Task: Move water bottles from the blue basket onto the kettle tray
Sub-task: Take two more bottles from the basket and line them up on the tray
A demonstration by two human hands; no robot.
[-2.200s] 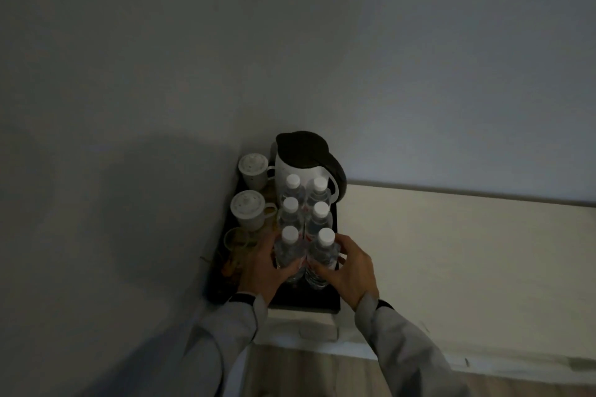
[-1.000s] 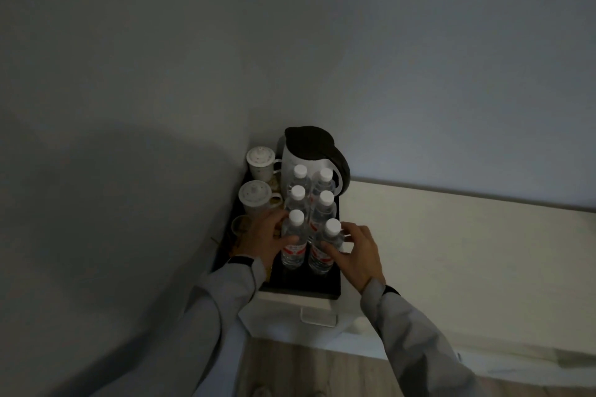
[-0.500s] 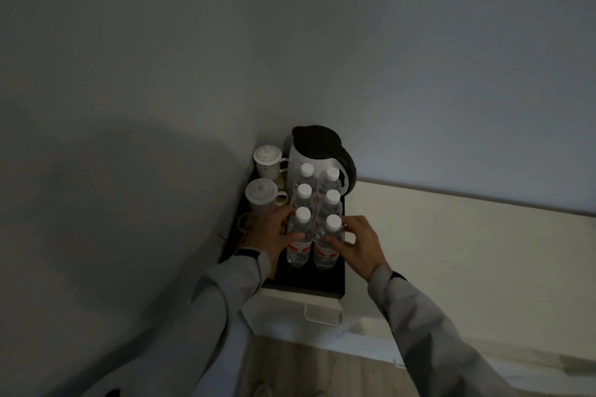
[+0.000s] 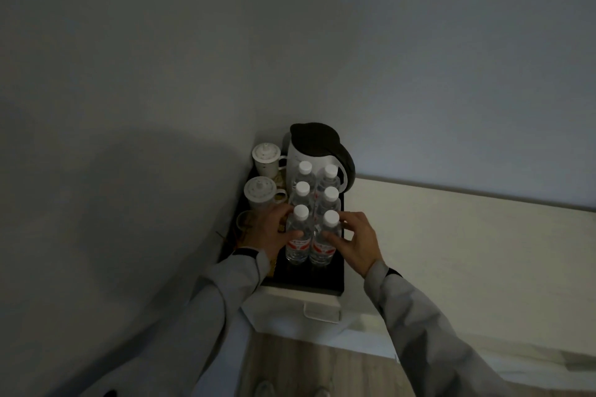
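Several clear water bottles with white caps stand upright in two rows on the black kettle tray (image 4: 309,277), in front of the white kettle (image 4: 308,156) with its black lid. My left hand (image 4: 271,232) wraps the front left bottle (image 4: 301,212) from the left. My right hand (image 4: 358,243) grips the front right bottle (image 4: 331,218) from the right, fingers on its red label. Both front bottles rest on the tray, touching each other. The blue basket is out of view.
Two white lidded cups (image 4: 266,156) (image 4: 259,193) and a glass (image 4: 243,222) stand along the tray's left side against the wall corner. A cream surface (image 4: 451,251) stretches to the right. A white drawer unit (image 4: 290,309) sits under the tray, wood floor (image 4: 306,364) below.
The two front bottles have been slid back against the middle pair. My hands stay on them, and the camera has shifted slightly.
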